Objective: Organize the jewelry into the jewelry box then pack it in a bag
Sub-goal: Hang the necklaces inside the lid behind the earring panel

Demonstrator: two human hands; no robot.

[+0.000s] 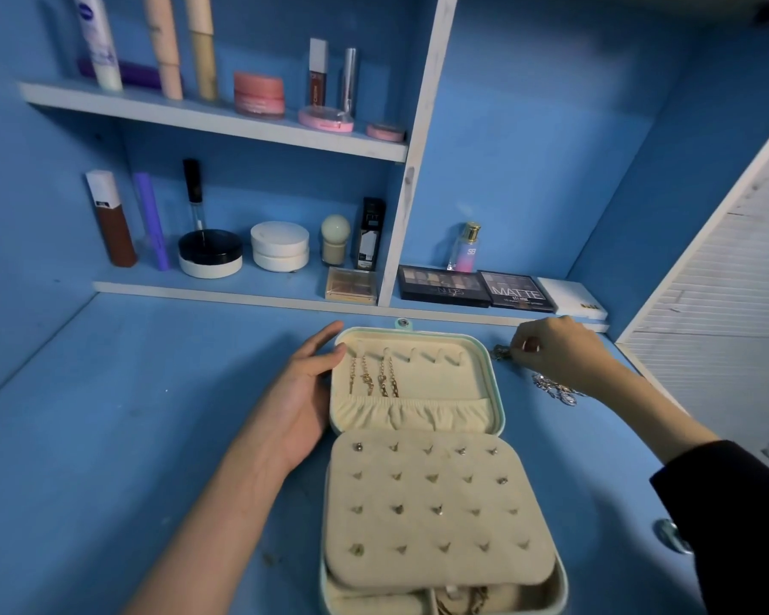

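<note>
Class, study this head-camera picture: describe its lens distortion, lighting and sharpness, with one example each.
Head view: wide-angle bending leans the shelf divider and slants the upper shelf; even bluish light, only soft shadow beside the jewelry box; whole frame slightly soft, so the small trinket pinched by the right hand and the silver chain lack detail.

The mint-edged jewelry box (501, 406) lies wide open on the bench (152, 415), cream lining up. Gold chains (380, 379) hang from hooks in the lid, above a gathered pocket (414, 412). A padded earring panel (427, 494) dotted with small studs (398, 509) covers the base. Just right of the lid, the right hand (556, 348) pinches a small metal piece (500, 352); a silver chain (556, 390) lies nearby.
</note>
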